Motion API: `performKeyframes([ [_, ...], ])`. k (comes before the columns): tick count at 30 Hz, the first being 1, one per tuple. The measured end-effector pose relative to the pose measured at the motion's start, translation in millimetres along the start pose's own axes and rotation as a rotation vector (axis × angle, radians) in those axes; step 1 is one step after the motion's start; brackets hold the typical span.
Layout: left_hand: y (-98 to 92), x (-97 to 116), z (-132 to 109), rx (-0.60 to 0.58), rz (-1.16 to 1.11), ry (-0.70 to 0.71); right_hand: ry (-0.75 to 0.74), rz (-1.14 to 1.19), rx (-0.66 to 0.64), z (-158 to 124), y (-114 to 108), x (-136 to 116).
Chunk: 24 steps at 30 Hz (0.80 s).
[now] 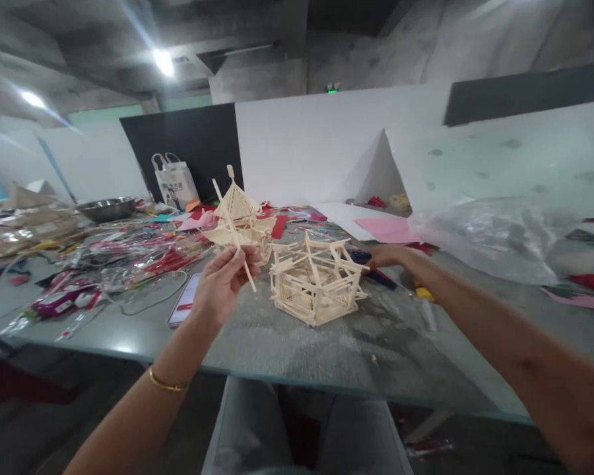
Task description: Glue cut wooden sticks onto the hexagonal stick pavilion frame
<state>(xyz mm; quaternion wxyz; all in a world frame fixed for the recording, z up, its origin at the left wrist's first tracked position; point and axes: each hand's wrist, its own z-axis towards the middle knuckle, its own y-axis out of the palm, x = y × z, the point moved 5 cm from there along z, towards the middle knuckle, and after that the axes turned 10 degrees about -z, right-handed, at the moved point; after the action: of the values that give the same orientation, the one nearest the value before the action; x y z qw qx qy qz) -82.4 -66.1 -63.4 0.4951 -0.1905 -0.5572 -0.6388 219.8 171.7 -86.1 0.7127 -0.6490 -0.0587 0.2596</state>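
Note:
Pinched between the thumb and fingers of my left hand (pixel 232 267) is a thin pale wooden stick (pixel 228 214), held up at a slant. To its right an open, many-sided frame of wooden sticks (pixel 317 284) stands on the table. My right hand (pixel 383 256) reaches in just beyond the frame's right side, at a dark blue object (pixel 382 277) whose kind I cannot make out. Its fingers are mostly hidden and blurred, so the grip does not show. Behind my left hand stands a wooden-stick model with a pointed roof (pixel 237 204).
A phone (pixel 184 300) lies left of my left wrist. Plastic-wrapped craft pieces (pixel 129 257) cover the table's left part, with a metal bowl (pixel 106 208) behind. Pink paper (pixel 383 229) and a clear plastic bag (pixel 490 237) are at right. The table's front edge (pixel 327 389) runs above my legs.

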Motion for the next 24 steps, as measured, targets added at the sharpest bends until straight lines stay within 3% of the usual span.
performKeyframes([
  [2, -1.5, 7.9, 0.2, -0.034, 0.060, 0.019, 0.049, -0.104, -0.148, 2.9, 8.0, 3.8],
  [5, 4.1, 14.6, 1.6, -0.106, 0.148, 0.018, 0.113, -0.208, -0.214, 6.2, 4.2, 4.9],
  [10, 8.1, 18.1, 1.5, -0.132, 0.248, 0.030, 0.201, -0.252, -0.161, 8.0, -31.3, 6.3],
  [13, 2.4, 15.8, -0.4, -0.113, 0.222, 0.031, 0.286, -0.246, -0.108, -1.0, -41.1, 9.7],
  [19, -11.6, -0.7, -8.6, -0.094, 0.161, -0.092, 0.342, -0.278, -0.103, -23.7, -9.1, -5.3],
  [24, -31.9, -6.2, -27.1, -0.013, 0.148, -0.126, 0.317, -0.331, -0.121, -19.3, 14.4, -17.9],
])
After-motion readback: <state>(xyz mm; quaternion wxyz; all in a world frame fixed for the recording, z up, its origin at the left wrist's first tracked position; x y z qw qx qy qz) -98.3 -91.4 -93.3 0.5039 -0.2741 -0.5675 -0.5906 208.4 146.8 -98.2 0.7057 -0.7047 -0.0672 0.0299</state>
